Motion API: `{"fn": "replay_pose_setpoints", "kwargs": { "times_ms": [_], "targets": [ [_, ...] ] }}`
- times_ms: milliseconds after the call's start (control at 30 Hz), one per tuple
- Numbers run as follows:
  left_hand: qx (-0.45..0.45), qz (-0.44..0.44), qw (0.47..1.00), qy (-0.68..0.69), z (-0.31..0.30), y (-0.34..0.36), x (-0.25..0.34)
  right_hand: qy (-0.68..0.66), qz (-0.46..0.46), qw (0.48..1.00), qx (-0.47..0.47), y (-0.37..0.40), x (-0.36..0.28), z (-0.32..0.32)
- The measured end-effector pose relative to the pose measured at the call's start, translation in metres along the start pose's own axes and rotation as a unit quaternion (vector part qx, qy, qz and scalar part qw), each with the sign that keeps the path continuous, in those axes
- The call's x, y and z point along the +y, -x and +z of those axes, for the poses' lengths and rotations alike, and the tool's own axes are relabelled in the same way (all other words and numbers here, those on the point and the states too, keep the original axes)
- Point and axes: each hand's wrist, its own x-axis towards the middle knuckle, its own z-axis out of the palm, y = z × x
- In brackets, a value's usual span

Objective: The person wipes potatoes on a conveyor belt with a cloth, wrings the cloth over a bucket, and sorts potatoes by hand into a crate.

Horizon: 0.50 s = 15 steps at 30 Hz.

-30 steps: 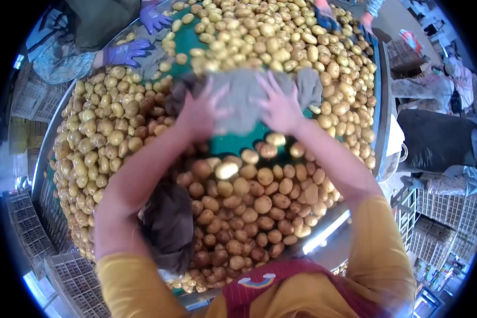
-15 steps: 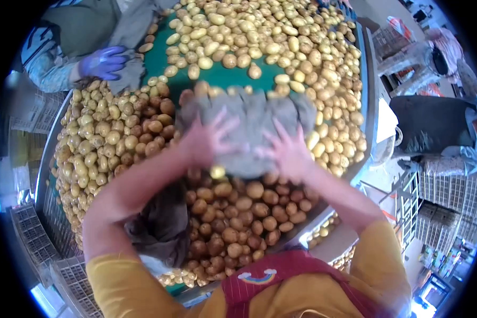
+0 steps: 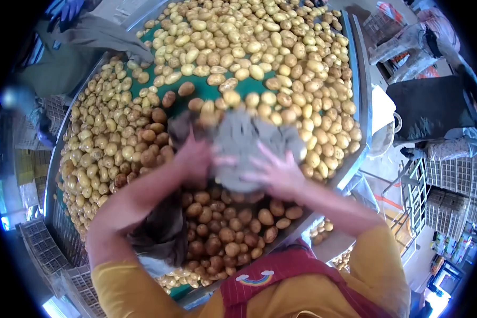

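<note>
A grey cloth [image 3: 238, 172] lies bunched over the potatoes in the middle of the table, its surface blurred. My left hand [image 3: 196, 161] rests on the cloth's left side, somewhat smeared, with its visible fingers apart. On the right side, my right hand [image 3: 281, 172] presses flat with its fingers spread. Pale, wet-looking potatoes [image 3: 238, 98] stand just beyond the cloth's far edge, and browner potatoes [image 3: 228, 233] are piled on the near side. Beneath my left forearm is a dark crumpled cloth [image 3: 161, 233].
A metal rim [image 3: 359, 95] borders the potato-covered green table surface [image 3: 196, 87]. At the far left, another person's gloved hand [image 3: 71, 9] is beside a grey cloth [image 3: 108, 34]. Plastic crates [image 3: 450, 172] are stacked at right; more crates [image 3: 42, 246] stand at left.
My hands and the grey cloth have shifted slightly toward me. Potatoes now cover more of the green surface beyond. The other person's gloved hand has moved away to the far left.
</note>
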Motion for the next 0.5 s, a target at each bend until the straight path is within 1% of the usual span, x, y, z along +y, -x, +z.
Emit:
{"fn": "replay_pose_setpoints", "kwargs": {
  "times_ms": [33, 67, 100, 133, 200, 233, 300, 333, 367, 433, 500],
  "targets": [
    [-0.049, -0.075, 0.993, 0.083, 0.010, -0.026, -0.030, 0.021, 0.024, 0.999, 0.035, -0.025, 0.015, -0.008],
    [0.086, -0.149, 0.982, 0.077, 0.014, -0.032, -0.051, 0.040, 0.049, 0.996, 0.068, -0.050, 0.030, -0.016],
    [0.211, -0.190, 0.958, 0.032, 0.012, -0.034, -0.064, 0.035, 0.079, 0.994, 0.065, -0.079, 0.037, -0.020],
    [0.211, -0.246, 0.945, 0.053, 0.011, -0.038, -0.071, 0.037, 0.109, 0.991, 0.066, -0.098, 0.045, -0.025],
    [0.236, -0.190, 0.940, 0.156, 0.028, -0.022, -0.081, -0.132, 0.100, 0.986, 0.003, -0.086, 0.036, -0.056],
    [0.239, -0.162, 0.933, 0.216, 0.040, -0.007, -0.068, -0.222, 0.089, 0.970, -0.037, -0.074, 0.025, -0.064],
    [0.240, 0.011, 0.952, 0.188, 0.015, 0.036, 0.012, -0.104, 0.001, 0.990, 0.099, 0.004, -0.007, -0.048],
    [0.091, -0.001, 0.980, 0.175, 0.003, 0.056, 0.052, -0.084, -0.011, 0.994, 0.076, 0.043, -0.022, -0.037],
    [-0.061, -0.015, 0.985, 0.160, -0.002, 0.069, 0.085, -0.063, -0.026, 0.996, 0.052, 0.076, -0.034, -0.027],
    [0.094, 0.089, 0.984, 0.121, 0.020, 0.062, 0.124, -0.069, -0.062, 0.995, -0.046, 0.113, -0.041, -0.014],
    [0.171, 0.119, 0.975, 0.072, 0.056, 0.016, 0.110, -0.101, -0.026, 0.994, -0.036, 0.097, -0.031, -0.010]
  ]
}}
